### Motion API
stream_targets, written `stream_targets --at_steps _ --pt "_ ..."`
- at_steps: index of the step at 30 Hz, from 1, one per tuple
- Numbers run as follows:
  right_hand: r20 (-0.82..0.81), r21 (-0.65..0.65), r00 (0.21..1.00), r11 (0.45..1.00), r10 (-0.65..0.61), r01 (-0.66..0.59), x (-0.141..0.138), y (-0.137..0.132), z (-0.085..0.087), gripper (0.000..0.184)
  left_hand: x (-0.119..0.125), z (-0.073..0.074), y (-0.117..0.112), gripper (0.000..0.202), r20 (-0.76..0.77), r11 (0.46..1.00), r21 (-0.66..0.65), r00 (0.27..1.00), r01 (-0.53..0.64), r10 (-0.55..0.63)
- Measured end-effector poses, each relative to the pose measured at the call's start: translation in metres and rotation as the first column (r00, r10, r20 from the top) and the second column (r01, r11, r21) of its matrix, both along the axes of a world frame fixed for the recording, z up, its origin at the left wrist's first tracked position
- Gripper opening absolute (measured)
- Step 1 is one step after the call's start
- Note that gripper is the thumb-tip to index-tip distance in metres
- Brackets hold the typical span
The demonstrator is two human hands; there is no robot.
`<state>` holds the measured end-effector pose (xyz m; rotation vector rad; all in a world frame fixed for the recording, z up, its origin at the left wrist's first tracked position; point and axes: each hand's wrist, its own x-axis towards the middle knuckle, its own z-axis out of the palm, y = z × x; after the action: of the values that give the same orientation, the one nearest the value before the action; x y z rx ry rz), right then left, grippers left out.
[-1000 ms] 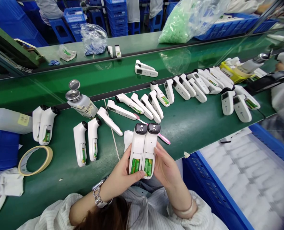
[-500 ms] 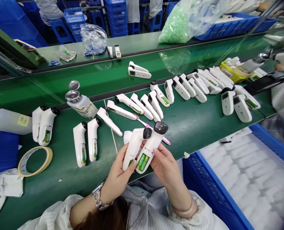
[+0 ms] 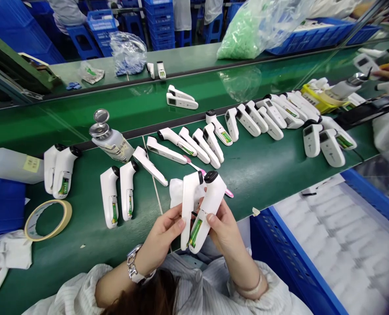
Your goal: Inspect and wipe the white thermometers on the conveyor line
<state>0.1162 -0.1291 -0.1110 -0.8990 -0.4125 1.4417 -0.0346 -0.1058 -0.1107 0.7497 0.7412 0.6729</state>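
Two white devices [image 3: 212, 194] in the grip; just beyond, one toothbrush [image 3: 229, 193]; well left, one tape roll [image 3: 68, 214].

Illumination around me is even and diffuse, brightest on the white thermometers [image 3: 215, 193], which resolve sharply. Sheen lies along the green table [image 3: 263, 175]; highlights mark the metal pump [image 3: 99, 130] and plastic bag [image 3: 127, 49]. Far stools [image 3: 83, 41] are dim. Shapes stretch toward the margins; the right edge blurs and darkens.

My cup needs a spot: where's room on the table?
Green tabletop: between the pink plastic toothbrush and three angled white devices rightward; also between the round beige tape roll and the silver metal watch. Crowded: far edge's device row.
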Motion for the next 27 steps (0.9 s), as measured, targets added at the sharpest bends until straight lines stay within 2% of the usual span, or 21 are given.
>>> stream_targets --at_steps 9,18,23,25,27 --pt "0.096 0.065 0.995 0.998 -0.001 -0.005 0.0 -0.003 -0.005 0.052 0.001 -0.001 0.002 0.043 0.041 1.0 0.009 0.999 0.026 -0.026" --pt "0.184 0.081 0.983 0.997 -0.008 -0.007 0.002 -0.002 -0.011 0.049 0.002 0.002 0.002 0.043 0.054 0.999 -0.018 0.998 0.028 -0.027" --pt "0.228 0.086 0.974 0.996 -0.014 -0.006 0.001 -0.003 -0.007 0.046 0.003 0.003 0.002 0.04 0.035 1.0 -0.028 0.999 0.014 -0.013" --pt "0.298 0.117 0.952 0.992 -0.071 0.037 0.003 -0.004 -0.003 0.046 0.004 0.003 0.003 0.038 0.018 0.999 -0.041 1.0 -0.017 0.017" --pt "0.464 0.216 0.86 0.969 -0.21 0.12 0.005 -0.002 0.0 0.045 0.004 0.005 0.004 0.035 -0.006 0.993 -0.078 0.996 -0.084 0.083"
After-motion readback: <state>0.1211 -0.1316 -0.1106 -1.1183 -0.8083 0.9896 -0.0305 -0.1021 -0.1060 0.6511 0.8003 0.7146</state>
